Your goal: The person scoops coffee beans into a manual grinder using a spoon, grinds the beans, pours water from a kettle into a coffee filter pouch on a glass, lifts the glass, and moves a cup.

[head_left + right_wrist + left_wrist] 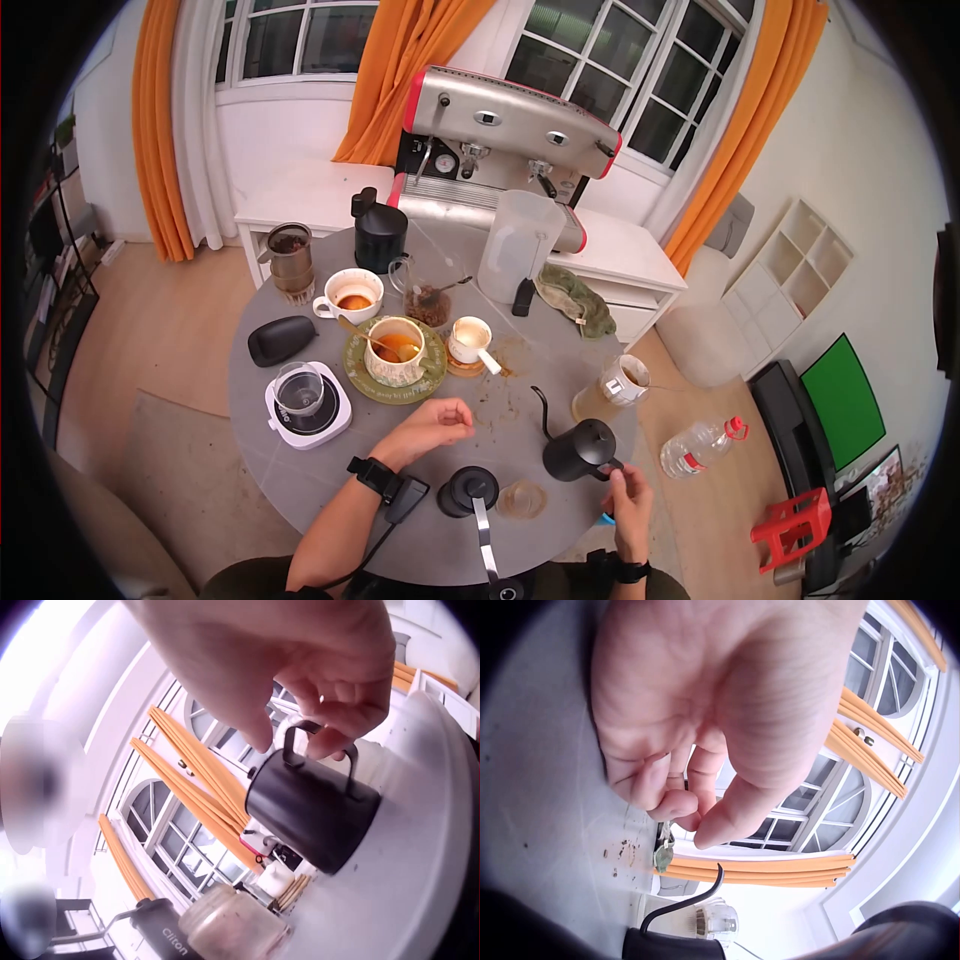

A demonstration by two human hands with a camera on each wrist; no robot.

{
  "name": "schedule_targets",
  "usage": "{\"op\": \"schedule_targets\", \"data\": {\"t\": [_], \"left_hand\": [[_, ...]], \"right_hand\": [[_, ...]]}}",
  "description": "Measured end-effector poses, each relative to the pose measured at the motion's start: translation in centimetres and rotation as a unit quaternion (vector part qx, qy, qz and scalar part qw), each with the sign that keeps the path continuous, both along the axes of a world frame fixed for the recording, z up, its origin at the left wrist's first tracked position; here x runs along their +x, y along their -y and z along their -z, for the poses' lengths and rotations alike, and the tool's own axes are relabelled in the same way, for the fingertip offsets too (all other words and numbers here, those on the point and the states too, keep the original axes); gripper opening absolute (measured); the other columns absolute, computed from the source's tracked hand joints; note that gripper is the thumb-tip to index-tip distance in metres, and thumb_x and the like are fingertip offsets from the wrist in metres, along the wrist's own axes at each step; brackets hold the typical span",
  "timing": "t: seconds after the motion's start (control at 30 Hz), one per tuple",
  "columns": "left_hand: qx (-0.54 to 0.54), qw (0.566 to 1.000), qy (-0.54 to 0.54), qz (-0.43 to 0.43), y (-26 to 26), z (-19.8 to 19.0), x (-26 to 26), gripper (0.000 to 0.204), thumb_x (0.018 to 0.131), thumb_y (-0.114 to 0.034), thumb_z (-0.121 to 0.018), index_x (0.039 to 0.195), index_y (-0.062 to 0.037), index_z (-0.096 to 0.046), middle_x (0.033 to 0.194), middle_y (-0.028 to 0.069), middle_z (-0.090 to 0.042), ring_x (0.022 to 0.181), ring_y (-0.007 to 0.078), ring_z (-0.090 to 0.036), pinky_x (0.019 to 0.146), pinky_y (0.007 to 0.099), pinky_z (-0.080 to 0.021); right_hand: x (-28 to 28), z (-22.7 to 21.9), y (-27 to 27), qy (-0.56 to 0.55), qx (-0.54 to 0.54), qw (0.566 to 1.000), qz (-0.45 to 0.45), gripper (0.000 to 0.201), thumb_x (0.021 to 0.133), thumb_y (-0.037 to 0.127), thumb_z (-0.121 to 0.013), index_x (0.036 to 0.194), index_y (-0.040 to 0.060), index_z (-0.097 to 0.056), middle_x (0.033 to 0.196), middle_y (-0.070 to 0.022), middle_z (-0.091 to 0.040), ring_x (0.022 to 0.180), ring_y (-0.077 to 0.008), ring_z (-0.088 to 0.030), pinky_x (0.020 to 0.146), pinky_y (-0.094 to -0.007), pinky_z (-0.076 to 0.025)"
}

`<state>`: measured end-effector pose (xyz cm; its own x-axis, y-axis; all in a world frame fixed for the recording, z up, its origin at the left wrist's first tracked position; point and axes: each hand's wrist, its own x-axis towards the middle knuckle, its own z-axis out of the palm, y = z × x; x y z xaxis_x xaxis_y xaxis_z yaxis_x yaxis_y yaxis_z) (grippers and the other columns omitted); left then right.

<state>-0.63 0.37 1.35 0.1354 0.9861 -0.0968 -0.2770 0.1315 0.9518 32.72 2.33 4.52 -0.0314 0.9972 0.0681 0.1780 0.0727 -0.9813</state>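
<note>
— Down at the six o'clock edge of the round grey table (pixel 300 480), we've got our right hand (pixel 630 500) at the black gooseneck kettle (pixel 580 450), which stands on the table at about five o'clock. What's the grip?

— From the right wrist view our fingers (pixel 337 712) curl through and round the handle of the kettle (pixel 315 810), a firm hold. The kettle sits upright; what's inside it we cannot tell.

— And our left hand (pixel 435 425)?

— Resting on the table near the centre, fingers (pixel 667 787) curled in tight against the thumb. They may be pinching something small; we cannot tell what.

— Containers, then. At twelve o'clock from that hand?

— A patterned mug (pixel 397 350) on a green saucer (pixel 430 375), holding brown liquid and a spoon. Further at eleven o'clock, a white cup (pixel 350 293) with an orange-brown residue. At one o'clock, a smaller white cup (pixel 470 338).

— Nine o'clock?

— A glass cup (pixel 300 390) on a white scale (pixel 335 425), looking empty. Toward three o'clock, a white cup (pixel 630 378) with dark liquid. At the far side, a tall frosted pitcher (pixel 520 245) and a glass jar (pixel 428 300) of dark grounds.
</note>
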Motion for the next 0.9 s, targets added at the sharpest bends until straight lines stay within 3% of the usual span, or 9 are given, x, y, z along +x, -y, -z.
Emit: {"op": "schedule_targets", "data": {"t": [0.17, 0.27, 0.4, 0.47, 0.7, 0.9], "left_hand": [[0.015, 1.0, -0.007, -0.008, 0.1, 0.3, 0.2, 0.01, 0.084, -0.011, -0.064, 0.084, -0.0112, -0.054, 0.081, -0.0062, -0.054, 0.071, 0.0015, -0.045, 0.058, 0.0167, -0.034], [0.003, 1.0, 0.022, -0.012, 0.0, 0.0, 0.2, 0.012, 0.083, -0.002, -0.063, 0.085, -0.0088, -0.053, 0.078, -0.0048, -0.052, 0.064, 0.0012, -0.041, 0.053, 0.0158, -0.032], [-0.005, 0.999, 0.039, -0.014, 0.0, 0.1, 0.1, 0.012, 0.084, -0.001, -0.063, 0.085, -0.008, -0.053, 0.078, -0.0043, -0.051, 0.062, 0.0016, -0.041, 0.052, 0.0156, -0.032], [0.004, 0.999, 0.033, 0.002, 0.0, 0.6, -0.1, 0.011, 0.084, -0.01, -0.064, 0.085, -0.0117, -0.054, 0.082, -0.0062, -0.053, 0.073, 0.0012, -0.046, 0.059, 0.0163, -0.035], [0.007, 0.999, 0.034, -0.006, 0.1, 0.4, 0.0, 0.01, 0.083, -0.009, -0.064, 0.085, -0.0113, -0.054, 0.081, -0.0064, -0.053, 0.072, 0.0012, -0.046, 0.059, 0.0162, -0.035], [0.002, 0.998, 0.055, -0.025, 0.2, -0.1, 0.4, 0.012, 0.082, 0.0, -0.063, 0.085, -0.0081, -0.054, 0.076, -0.0046, -0.051, 0.062, 0.002, -0.041, 0.052, 0.0155, -0.032]], "right_hand": [[-0.3, 2.0, -0.1, -0.047, -0.004, 0.998, -0.028, 0.02, 0.095, 0.019, -0.055, 0.078, 0.0071, -0.053, 0.07, 0.001, -0.055, 0.051, -0.005, -0.045, 0.044, -0.0193, -0.03], [-1.0, 2.0, 0.0, -0.076, 0.016, 0.997, -0.008, 0.021, 0.095, 0.018, -0.054, 0.077, 0.0083, -0.05, 0.066, 0.0018, -0.051, 0.052, -0.005, -0.043, 0.047, -0.0188, -0.03], [-0.7, 1.7, -0.2, -0.142, 0.047, 0.989, -0.01, 0.019, 0.094, 0.016, -0.055, 0.078, 0.0066, -0.051, 0.063, 0.0014, -0.049, 0.055, -0.0044, -0.043, 0.049, -0.0176, -0.033], [-0.2, -0.4, 0.1, -0.176, 0.088, 0.98, -0.009, 0.021, 0.095, 0.017, -0.054, 0.076, 0.0073, -0.05, 0.062, 0.0012, -0.047, 0.055, -0.0045, -0.04, 0.05, -0.0182, -0.031], [2.7, -8.7, 1.4, -0.103, 0.199, 0.97, 0.092, 0.026, 0.096, 0.019, -0.052, 0.073, 0.0079, -0.046, 0.058, 0.0035, -0.041, 0.051, -0.0035, -0.034, 0.047, -0.02, -0.024], [5.1, -11.1, 1.3, 0.02, 0.213, 0.969, 0.125, 0.024, 0.096, 0.021, -0.054, 0.075, 0.0082, -0.049, 0.061, 0.0059, -0.041, 0.051, -0.0013, -0.031, 0.047, -0.0199, -0.021]]}}
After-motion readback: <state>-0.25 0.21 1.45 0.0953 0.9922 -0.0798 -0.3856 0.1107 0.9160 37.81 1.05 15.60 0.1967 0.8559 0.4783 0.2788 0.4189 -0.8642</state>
